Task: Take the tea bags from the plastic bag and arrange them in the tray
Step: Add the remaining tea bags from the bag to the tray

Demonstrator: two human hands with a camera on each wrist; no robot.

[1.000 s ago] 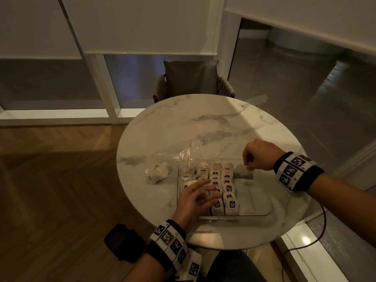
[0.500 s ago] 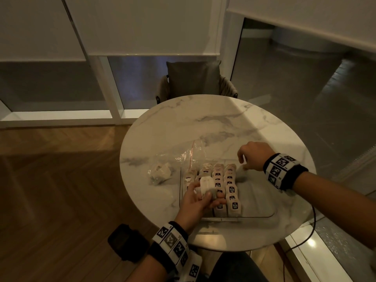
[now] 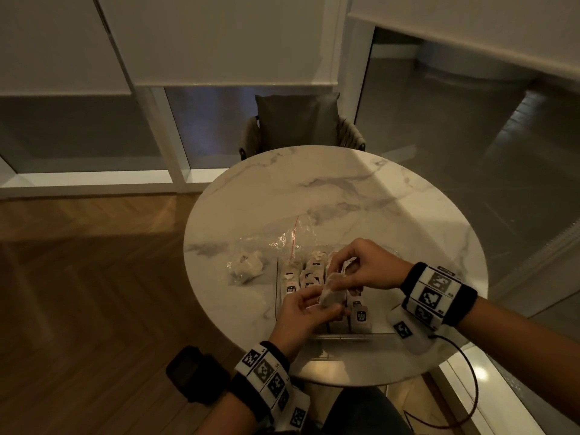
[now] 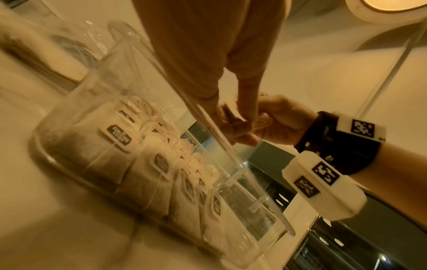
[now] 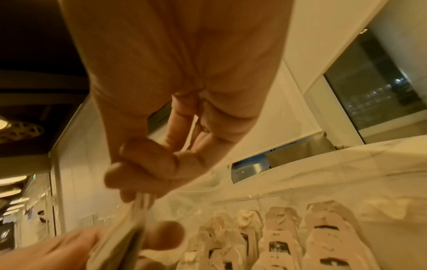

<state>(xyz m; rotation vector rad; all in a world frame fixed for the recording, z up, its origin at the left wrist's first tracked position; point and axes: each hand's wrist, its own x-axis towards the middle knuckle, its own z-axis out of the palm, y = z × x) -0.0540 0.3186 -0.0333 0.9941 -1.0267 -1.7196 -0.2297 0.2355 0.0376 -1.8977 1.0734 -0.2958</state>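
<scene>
The tea bag (image 3: pixel 332 291) I am working on hangs in the air just above the near rows of the tray (image 3: pixel 370 335), pinched from both ends and not yet set down. My left hand (image 3: pixel 303 312) has its thumb and fingers curled on the lower end of it; my right hand (image 3: pixel 367 266) has its fingertips closed on the upper end, and in the right wrist view I see the paper folded and bunched between them, so I judge I am straightening it or freeing its string before it goes in

Below it, the clear tray sits on the round marble table (image 3: pixel 345 196), close to my edge. Its left part already holds several tidy rows of tea bags (image 3: pixel 309 273), standing side by side with their dark printed tags facing up; the left wrist view shows these rows packed close against the near wall. The right part of the tray looks bare, though my right wrist hides some of it, so there is room for more

To the left of the tray, just beside its far corner, lies the plastic bag (image 3: pixel 266 252), crumpled and transparent with a red strip along its mouth. A small pale clump (image 3: pixel 249 265) remains inside, which I take for a few tea bags not yet moved; I cannot count them

So I judge the task well past halfway: most bags are placed, one is in hand, a few remain in the plastic
</scene>
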